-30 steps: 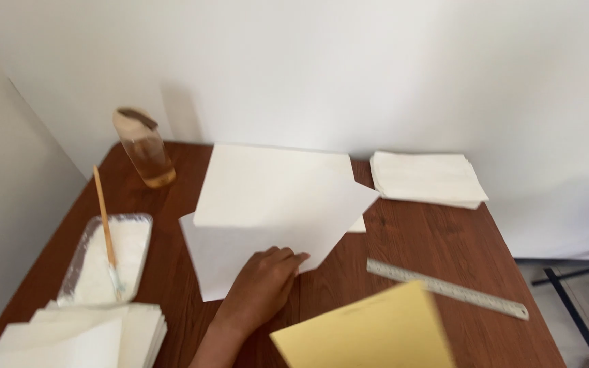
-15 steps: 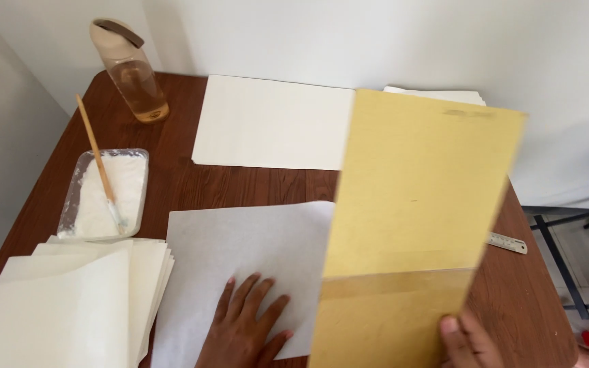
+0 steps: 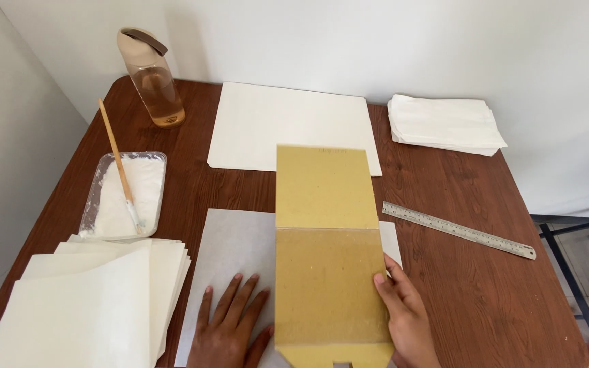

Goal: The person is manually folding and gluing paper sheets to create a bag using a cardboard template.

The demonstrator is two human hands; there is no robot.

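So the yellow-brown card template [image 3: 325,245] is lying flat on a white sheet [image 3: 230,272] at about 6 o'clock on the brown surface [image 3: 458,204]. The right hand [image 3: 407,317] has its grip on the card's right edge, thumb on top, fingers curled at the side. The left hand [image 3: 230,320] is released, just pressing flat on the sheet with fingers spread, right beside the card. A stack of white paper [image 3: 97,300] sits at 8 o'clock, with a tray of white paste [image 3: 124,194] and a brush [image 3: 118,163] at 10. There's a bottle [image 3: 153,78] at 11, a big sheet [image 3: 288,126] at 12, folded papers [image 3: 444,123] at 1 and a metal ruler [image 3: 458,230] at 3.
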